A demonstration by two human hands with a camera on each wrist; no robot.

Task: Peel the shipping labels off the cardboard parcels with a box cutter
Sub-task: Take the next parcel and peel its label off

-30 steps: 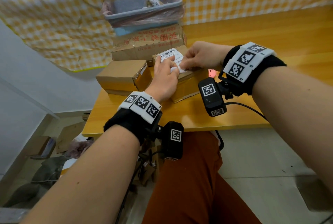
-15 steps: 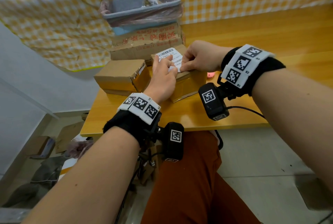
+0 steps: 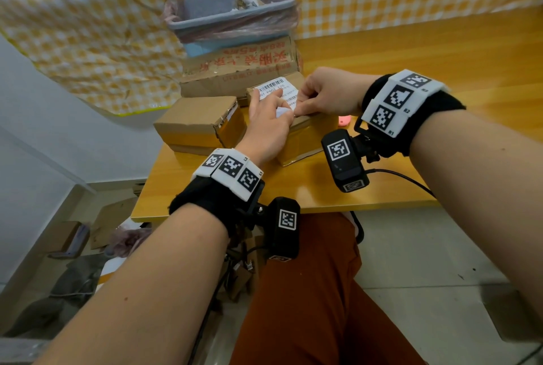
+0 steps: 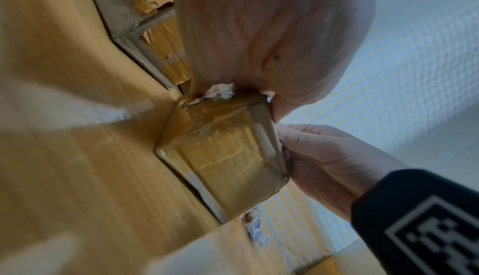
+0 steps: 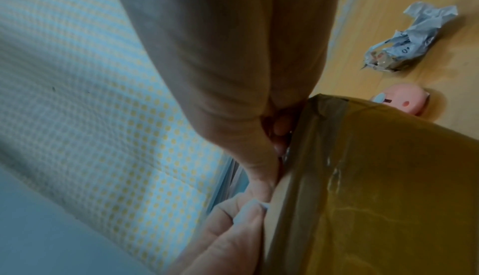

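Centre of the head frame: the left hand (image 3: 269,123) pinches the lifted near corner of the shipping label (image 3: 276,91) on the taped parcel (image 3: 305,141). The right hand (image 3: 326,94), curled, pins the parcel's top beside it. The label's stuck length runs up-frame; the left hand is nearer.

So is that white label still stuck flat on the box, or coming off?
Partly off. The label still lies flat at its far barcode end, but its near corner is lifted and crumpled where the left hand pinches it.
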